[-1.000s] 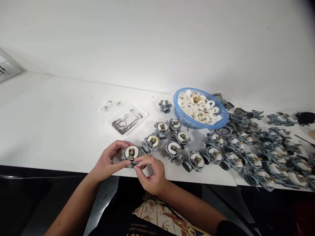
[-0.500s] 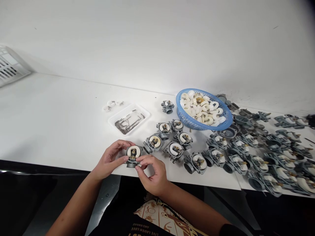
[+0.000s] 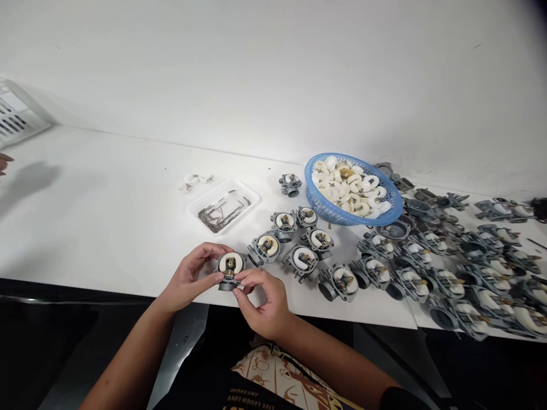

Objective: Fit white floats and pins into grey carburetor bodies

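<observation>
My left hand (image 3: 188, 279) is closed around the left side of a grey metal carburetor (image 3: 227, 286), its thumb near the front. A white ring-shaped float (image 3: 232, 262) sits in the top of this carburetor, with brass parts in the middle. At the front right, my right hand (image 3: 265, 302) has thumb and index finger against the carburetor, close to the float's hinge. Any small part between these fingertips is too small to make out. Just to the right stands another carburetor (image 3: 265, 247) with its own float.
Behind my hands lies a white tray (image 3: 252, 200) of thin metal pins, with several loose floats (image 3: 192, 180) beside it. A blue basket (image 3: 314, 209) holds many floats. Carburetors (image 3: 414, 283) crowd the right side. Another person's hand (image 3: 3, 162) shows at the left edge, near a white crate (image 3: 25, 117).
Another person's hand and its shadow have come into view at the left edge. My hands and the carburetor keep nearly the same position.
</observation>
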`<state>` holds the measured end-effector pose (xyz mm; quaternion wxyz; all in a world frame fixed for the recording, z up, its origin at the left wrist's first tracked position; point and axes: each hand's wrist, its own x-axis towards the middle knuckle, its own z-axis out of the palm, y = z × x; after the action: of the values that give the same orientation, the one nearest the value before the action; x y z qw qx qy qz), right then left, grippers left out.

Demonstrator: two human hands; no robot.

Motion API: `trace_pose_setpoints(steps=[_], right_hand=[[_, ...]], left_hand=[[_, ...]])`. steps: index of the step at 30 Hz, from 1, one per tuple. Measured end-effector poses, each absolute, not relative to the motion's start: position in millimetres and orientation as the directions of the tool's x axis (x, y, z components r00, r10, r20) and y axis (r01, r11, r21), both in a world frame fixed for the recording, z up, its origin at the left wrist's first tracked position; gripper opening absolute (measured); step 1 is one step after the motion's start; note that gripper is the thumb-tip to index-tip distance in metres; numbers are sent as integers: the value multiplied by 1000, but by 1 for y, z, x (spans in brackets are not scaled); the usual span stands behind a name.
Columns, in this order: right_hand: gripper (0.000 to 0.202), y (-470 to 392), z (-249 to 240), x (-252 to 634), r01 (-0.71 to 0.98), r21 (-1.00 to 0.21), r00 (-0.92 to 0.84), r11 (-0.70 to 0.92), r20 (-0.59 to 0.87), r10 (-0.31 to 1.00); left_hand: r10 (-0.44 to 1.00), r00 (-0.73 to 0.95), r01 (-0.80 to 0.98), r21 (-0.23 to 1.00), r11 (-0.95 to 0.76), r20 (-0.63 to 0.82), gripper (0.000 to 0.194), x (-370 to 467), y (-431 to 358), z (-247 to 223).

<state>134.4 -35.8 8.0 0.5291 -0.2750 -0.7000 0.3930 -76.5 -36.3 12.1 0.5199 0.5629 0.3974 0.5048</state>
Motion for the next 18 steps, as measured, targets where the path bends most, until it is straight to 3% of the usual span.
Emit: trace_pose_setpoints(steps=[8, 14, 18], right_hand=[[29, -35, 8, 134, -29, -829, -279, 558, 543, 792], [27, -35, 10, 135, 4, -813, -283, 582, 557, 781], [25, -34, 10, 135, 24, -809, -270, 587, 560, 783]], left_hand=[[970, 182, -86, 985, -147, 161, 28, -79, -36, 9], [952, 281, 17, 991, -135, 125, 83, -80, -38, 9], [963, 262, 153, 983, -104, 61, 80, -75, -39, 14]])
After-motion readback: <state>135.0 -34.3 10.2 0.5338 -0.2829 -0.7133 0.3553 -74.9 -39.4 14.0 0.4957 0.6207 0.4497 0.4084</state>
